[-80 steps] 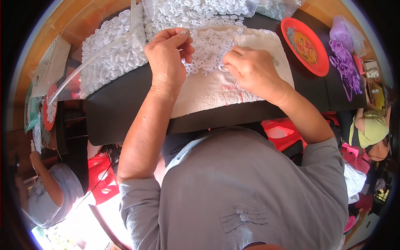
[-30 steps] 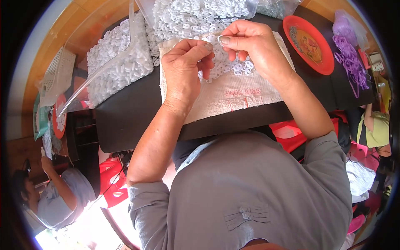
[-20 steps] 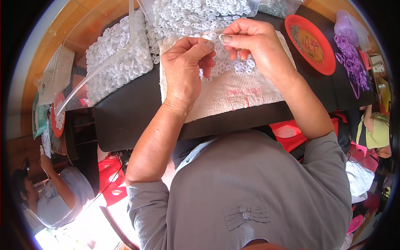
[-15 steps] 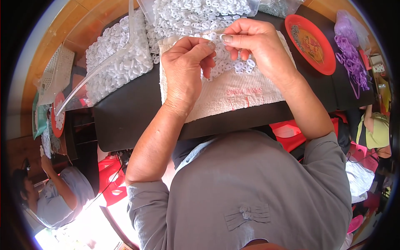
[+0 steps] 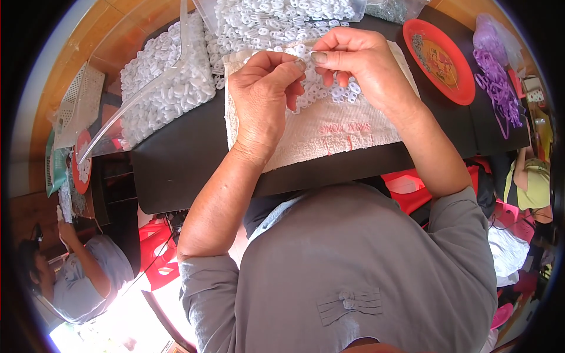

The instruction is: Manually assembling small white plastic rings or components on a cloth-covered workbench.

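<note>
— Head view: what are the hands doing?
— The left hand (image 5: 265,94) and right hand (image 5: 359,65) meet fingertip to fingertip, pinching a small white ring (image 5: 303,54) above the pale towel (image 5: 329,132).
— And around them?
— More white rings (image 5: 326,94) lie on the towel; heaps in clear bags (image 5: 165,76) sit far left, a red plate (image 5: 441,62) right, on the black table (image 5: 176,159).

Left hand (image 5: 262,97), right hand (image 5: 359,62) fingertip-to-fingertip

A small piecework workshop. Heaps of small white plastic rings (image 5: 170,76) in clear bags crowd the far side of a black worktable (image 5: 176,153); an orange tray (image 5: 441,59) and purple bands (image 5: 500,88) lie far right. Another seated person (image 5: 76,276) works near left.
</note>
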Available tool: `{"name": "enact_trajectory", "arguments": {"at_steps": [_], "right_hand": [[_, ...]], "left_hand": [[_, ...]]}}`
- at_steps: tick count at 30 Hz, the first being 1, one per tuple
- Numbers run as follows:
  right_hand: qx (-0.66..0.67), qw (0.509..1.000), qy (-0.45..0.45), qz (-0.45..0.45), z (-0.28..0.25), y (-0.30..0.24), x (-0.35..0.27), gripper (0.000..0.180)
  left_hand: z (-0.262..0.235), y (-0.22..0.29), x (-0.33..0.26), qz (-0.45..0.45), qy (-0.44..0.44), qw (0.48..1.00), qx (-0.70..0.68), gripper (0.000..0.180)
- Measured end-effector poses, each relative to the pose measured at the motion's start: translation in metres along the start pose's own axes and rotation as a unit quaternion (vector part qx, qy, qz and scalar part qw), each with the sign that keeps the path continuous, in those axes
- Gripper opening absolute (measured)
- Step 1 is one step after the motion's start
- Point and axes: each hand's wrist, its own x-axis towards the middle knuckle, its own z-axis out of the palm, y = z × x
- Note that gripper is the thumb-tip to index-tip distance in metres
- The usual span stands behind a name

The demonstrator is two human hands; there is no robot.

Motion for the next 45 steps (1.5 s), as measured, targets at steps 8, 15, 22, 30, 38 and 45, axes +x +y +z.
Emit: {"name": "enact_trajectory", "arguments": {"at_steps": [8,15,22,30,38,45], "right_hand": [[0.042,0.999,-0.005,0.002,-0.002,0.0,-0.002,0.012],[0.015,0.999,-0.001,-0.029,0.003,0.001,-0.004,0.013],[0.067,0.997,0.004,0.023,-0.001,0.004,-0.003,0.014],[0.056,0.998,0.009,0.016,0.0,0.006,-0.004,0.013],[0.004,1.0,0.018,0.004,0.01,0.008,-0.007,0.015],[-0.017,0.999,0.022,-0.025,0.014,0.009,-0.007,0.015]], "left_hand": [[0.003,0.001,-0.001,-0.004,-0.016,1.0,-0.016,0.007],[0.003,-0.001,-0.001,0.002,-0.025,1.0,-0.017,0.006],[0.004,-0.002,0.0,-0.018,-0.027,0.999,-0.027,0.007],[0.001,-0.003,0.0,-0.024,-0.029,0.999,-0.002,0.006],[0.006,-0.005,-0.005,-0.035,-0.003,0.999,-0.011,0.007],[0.007,-0.006,-0.006,-0.021,-0.008,1.0,-0.022,0.008]]}}
